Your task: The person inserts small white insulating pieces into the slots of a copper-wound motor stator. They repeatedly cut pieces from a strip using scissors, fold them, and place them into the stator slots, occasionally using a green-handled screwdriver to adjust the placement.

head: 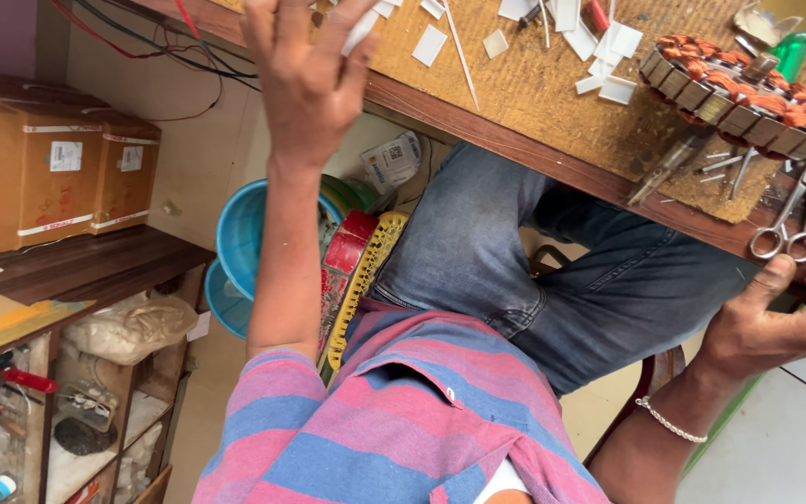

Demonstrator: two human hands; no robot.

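I see a worn wooden workbench (552, 103) running across the top of the view, littered with small white card slips (429, 44); a round motor stator wound with copper-coloured wire (748, 93) sits at its far right, with grey pliers (664, 168) and steel scissors (790, 224) near the bench edge just below it. Under the bench, to the left, I make out stacked blue plastic tubs (240, 247) and a red and yellow plastic item (356, 271) beside a blue-jeaned leg. Further left, taped brown cardboard boxes (44, 173) rest on a dark wooden shelf (95, 266) with cluttered compartments beneath. The left hand (305, 79) is raised on an upright forearm toward the bench, its fingers loosely curled and pinching one white paper slip (358, 33) at the fingertips. The right hand (781, 322), a silver chain bracelet (669, 420) on its wrist, rests at the bench edge with thumb and fingers bent, touching the scissor loops; I cannot tell if it grips them. The top of the left hand is cut off by the frame, the stator's right side runs out of view, and the shelf contents are too jumbled to name.
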